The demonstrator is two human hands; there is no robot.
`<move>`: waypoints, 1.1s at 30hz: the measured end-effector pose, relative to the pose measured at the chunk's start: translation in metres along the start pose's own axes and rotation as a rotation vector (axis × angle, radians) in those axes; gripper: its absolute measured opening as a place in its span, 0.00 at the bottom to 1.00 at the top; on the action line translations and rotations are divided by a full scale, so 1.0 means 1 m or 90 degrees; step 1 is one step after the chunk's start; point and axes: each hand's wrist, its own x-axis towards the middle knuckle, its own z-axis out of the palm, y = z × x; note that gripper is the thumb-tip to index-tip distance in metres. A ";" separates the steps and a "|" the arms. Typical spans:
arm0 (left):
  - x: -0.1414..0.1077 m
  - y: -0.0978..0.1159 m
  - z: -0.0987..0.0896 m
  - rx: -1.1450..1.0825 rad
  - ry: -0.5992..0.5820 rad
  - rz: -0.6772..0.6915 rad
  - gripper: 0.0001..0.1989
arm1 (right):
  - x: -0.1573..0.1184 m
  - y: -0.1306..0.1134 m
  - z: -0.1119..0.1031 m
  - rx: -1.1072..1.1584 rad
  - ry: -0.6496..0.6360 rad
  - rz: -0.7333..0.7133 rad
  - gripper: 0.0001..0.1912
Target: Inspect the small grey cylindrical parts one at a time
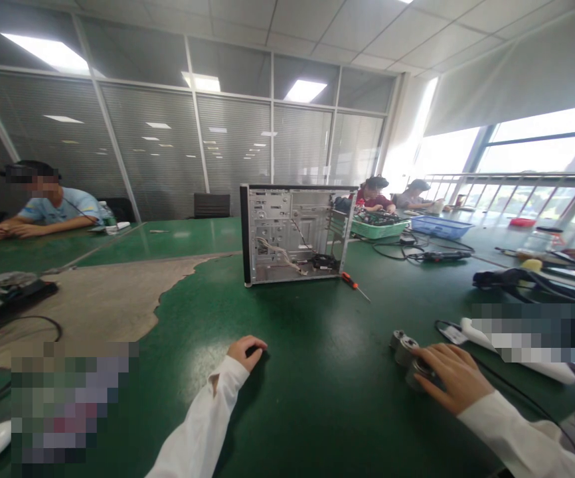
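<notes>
My left hand (pixel 247 352) rests on the green tabletop, its fingers curled in loosely; nothing shows in it but a dark gap between thumb and forefinger. My right hand (pixel 454 377) is closed around a metal cylinder (pixel 415 378), which its fingers partly cover. Just beyond it, two similar silver metal cylinders (pixel 407 350) stand close together. Farther off and between my hands is an upright computer case (pixel 300 236) with its side open, showing loose cables and a black part at the bottom. A screwdriver (pixel 350 281) with an orange and black handle lies by the case's right corner.
Torn brown covering (pixel 118 292) lies on the left of the table. Behind the case stand a green basket (pixel 382 229) of parts and a blue basket (pixel 439 227). A white power strip (pixel 521 352) and cables lie at right. Several people sit around the table.
</notes>
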 end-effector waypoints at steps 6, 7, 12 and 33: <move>0.001 -0.002 0.001 0.007 -0.002 -0.001 0.08 | 0.002 -0.035 0.000 0.111 0.053 -0.035 0.15; 0.001 -0.002 0.001 0.006 -0.003 -0.001 0.08 | 0.005 -0.045 0.000 0.138 0.053 -0.041 0.15; 0.001 0.003 -0.002 -0.010 -0.007 -0.009 0.08 | 0.045 -0.104 -0.001 0.281 -0.015 -0.110 0.19; -0.012 0.011 0.000 0.095 0.101 0.118 0.18 | 0.161 -0.205 0.128 1.083 0.010 0.220 0.17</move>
